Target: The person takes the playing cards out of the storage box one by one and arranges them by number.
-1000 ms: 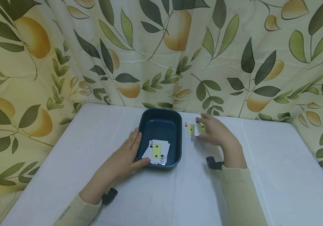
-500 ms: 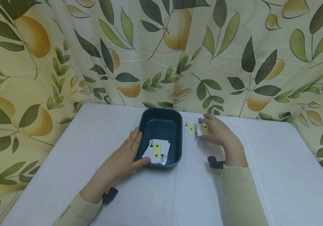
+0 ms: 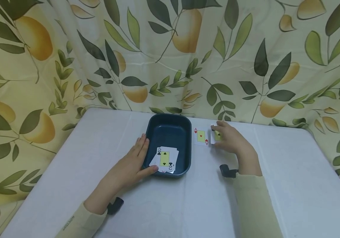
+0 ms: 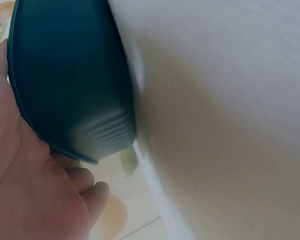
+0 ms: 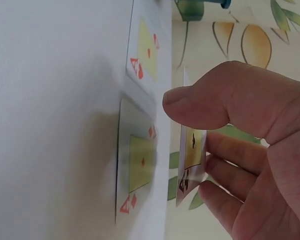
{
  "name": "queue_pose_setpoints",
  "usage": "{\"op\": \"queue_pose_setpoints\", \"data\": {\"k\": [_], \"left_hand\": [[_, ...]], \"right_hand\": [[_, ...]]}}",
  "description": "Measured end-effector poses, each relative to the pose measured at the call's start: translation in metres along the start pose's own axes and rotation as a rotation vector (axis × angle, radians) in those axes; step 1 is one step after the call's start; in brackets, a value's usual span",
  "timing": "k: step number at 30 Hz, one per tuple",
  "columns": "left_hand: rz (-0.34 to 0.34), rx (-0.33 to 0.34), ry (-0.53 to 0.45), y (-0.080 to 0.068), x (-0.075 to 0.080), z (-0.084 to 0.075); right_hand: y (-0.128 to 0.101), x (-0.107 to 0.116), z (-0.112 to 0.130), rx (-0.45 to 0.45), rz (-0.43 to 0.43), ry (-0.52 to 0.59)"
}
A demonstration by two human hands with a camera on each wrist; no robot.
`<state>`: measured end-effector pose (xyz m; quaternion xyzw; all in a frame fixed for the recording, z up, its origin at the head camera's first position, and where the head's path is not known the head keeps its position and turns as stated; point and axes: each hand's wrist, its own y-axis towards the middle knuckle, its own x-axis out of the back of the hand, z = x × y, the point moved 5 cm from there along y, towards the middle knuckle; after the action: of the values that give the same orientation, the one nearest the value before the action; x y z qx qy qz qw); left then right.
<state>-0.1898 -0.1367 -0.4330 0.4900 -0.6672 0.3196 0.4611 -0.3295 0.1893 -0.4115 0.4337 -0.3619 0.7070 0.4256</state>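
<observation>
Here the right hand (image 5: 250,150) pinches an ace of clubs (image 5: 191,165) edge-up over the ace of diamonds (image 5: 136,170). A loose grip could drop it askew. The left hand (image 3: 131,165) clasps the tray (image 3: 185,145).

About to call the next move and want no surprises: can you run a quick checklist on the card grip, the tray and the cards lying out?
1. Right hand pinches the club ace between thumb and fingers: ok.
2. Club ace lifted clear of the diamond ace: ok.
3. Heart ace flat, face up, apart from the hand: ok.
4. Left hand grips the tray: ok.
5. Card pile inside the tray: ok.
6. Number of cards in it: cannot tell.
</observation>
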Motion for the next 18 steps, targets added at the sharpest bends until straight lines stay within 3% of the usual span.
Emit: {"op": "queue_pose_setpoints", "data": {"k": [4,18], "left_hand": [[0.0,0.002,-0.002,0.0,0.0,0.001],[0.007,0.008,0.003,0.0,-0.002,0.003]], "right_hand": [[-0.002,0.003,-0.006,0.007,0.003,0.0],[-0.009,0.007,-0.037,-0.096,0.035,0.011]]}}
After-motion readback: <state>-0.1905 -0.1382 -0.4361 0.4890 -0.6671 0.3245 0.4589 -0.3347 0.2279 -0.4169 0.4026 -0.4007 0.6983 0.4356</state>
